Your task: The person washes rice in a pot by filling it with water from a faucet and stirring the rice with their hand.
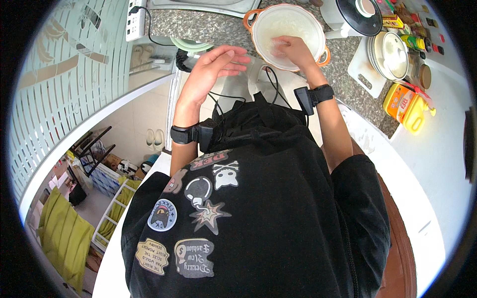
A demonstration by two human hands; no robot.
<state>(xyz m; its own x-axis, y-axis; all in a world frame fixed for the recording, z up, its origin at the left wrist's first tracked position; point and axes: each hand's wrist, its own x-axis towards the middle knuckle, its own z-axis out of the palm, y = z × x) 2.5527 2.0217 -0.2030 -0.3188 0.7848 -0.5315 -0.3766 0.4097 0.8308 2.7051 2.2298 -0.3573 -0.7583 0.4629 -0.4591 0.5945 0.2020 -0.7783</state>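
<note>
An orange-rimmed pot (pixel 261 44) with a white inside and two loop handles sits at the front edge of the speckled counter. Cloudy whitish liquid (pixel 294 24) covers its bottom. My right hand (pixel 296 52) reaches down into it with bent fingers. The fingertips are in the liquid, and whether they grip anything is hidden. Left of the pot, my left hand (pixel 221 65) hovers in the air in front of the counter, fingers extended and holding nothing. Both wrists wear black strapped devices.
A metal sink (pixel 208 4) lies behind left. Right of the pot stand a lidded saucepan (pixel 335 18), a white cutting board (pixel 367 70), stacked dishes (pixel 376 56) and a yellow jug (pixel 404 106). A power strip (pixel 135 22) with a black cord is at left, near a glass door (pixel 74 74).
</note>
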